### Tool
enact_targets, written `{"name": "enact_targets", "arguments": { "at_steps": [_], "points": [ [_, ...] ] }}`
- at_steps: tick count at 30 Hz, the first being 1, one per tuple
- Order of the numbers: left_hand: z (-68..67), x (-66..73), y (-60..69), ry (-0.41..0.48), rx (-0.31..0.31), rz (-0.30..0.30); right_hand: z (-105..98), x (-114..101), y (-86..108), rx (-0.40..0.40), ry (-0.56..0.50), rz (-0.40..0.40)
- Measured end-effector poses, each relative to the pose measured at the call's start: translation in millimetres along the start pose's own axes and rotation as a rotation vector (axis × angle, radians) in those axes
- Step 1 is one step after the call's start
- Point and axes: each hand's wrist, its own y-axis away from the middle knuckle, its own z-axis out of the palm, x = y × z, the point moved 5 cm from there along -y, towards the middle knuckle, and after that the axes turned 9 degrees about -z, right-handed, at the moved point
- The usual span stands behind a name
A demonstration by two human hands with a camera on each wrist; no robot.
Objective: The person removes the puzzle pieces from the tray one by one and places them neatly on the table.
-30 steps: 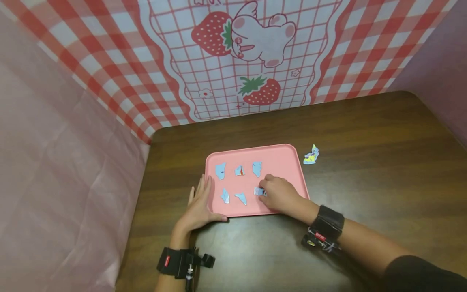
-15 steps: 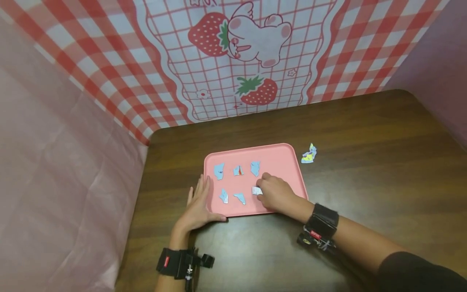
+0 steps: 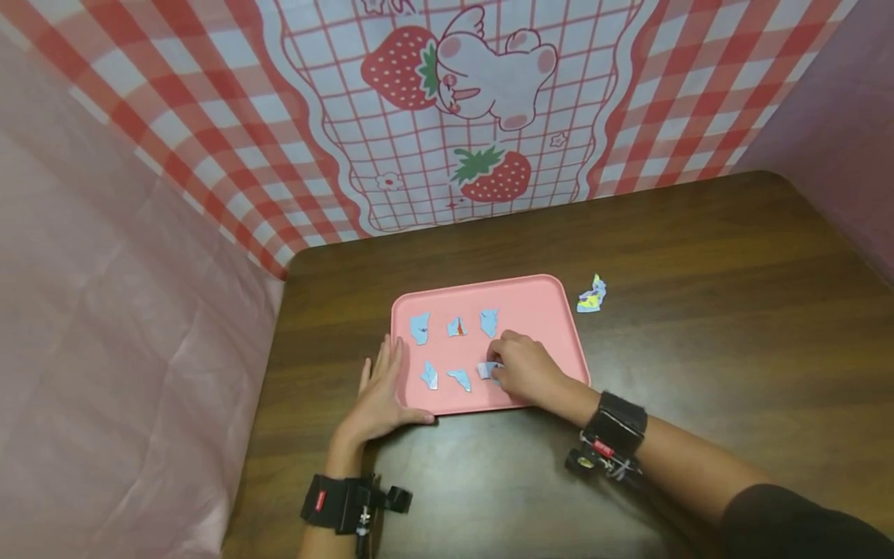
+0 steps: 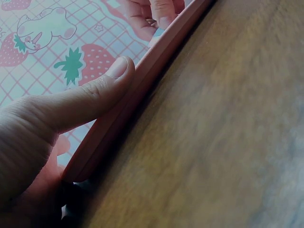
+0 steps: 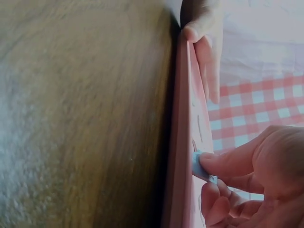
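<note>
A pink tray (image 3: 538, 299) lies on the table with light-blue torn pieces on it in two rows. My right hand (image 3: 527, 369), over the tray's lower right part, pinches a light-blue piece (image 3: 485, 370) between thumb and fingers. In the right wrist view, that piece (image 5: 198, 166) shows between the fingertips of my right hand (image 5: 266, 175). My left hand (image 3: 377, 396) lies spread at the tray's lower left corner, thumb along the front rim and fingers along the left side. The left wrist view shows the thumb of my left hand (image 4: 61, 114) against the rim.
A yellow, blue and purple piece (image 3: 591, 296) lies on the brown table (image 3: 698, 310), just right of the tray. A red-and-white checked cloth (image 3: 209, 124) with strawberries hangs behind, and a pink cloth (image 3: 105, 310) hangs at the left.
The pinched piece has shifted slightly left and turned a little at my right fingertips. My left hand has stayed on the tray corner. The head view has shifted slightly.
</note>
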Motion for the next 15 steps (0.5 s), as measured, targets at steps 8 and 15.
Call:
{"name": "enact_targets", "arguments": {
  "at_steps": [8,15],
  "points": [
    [-0.7,-0.4,-0.1,-0.001,0.006,-0.004,-2.1,0.0,0.7,0.012,-0.062,0.015],
    [-0.7,0.8,-0.2,0.004,0.011,-0.002,-5.0,2.9,2.0,0.01,-0.13,0.039]
  ]
}}
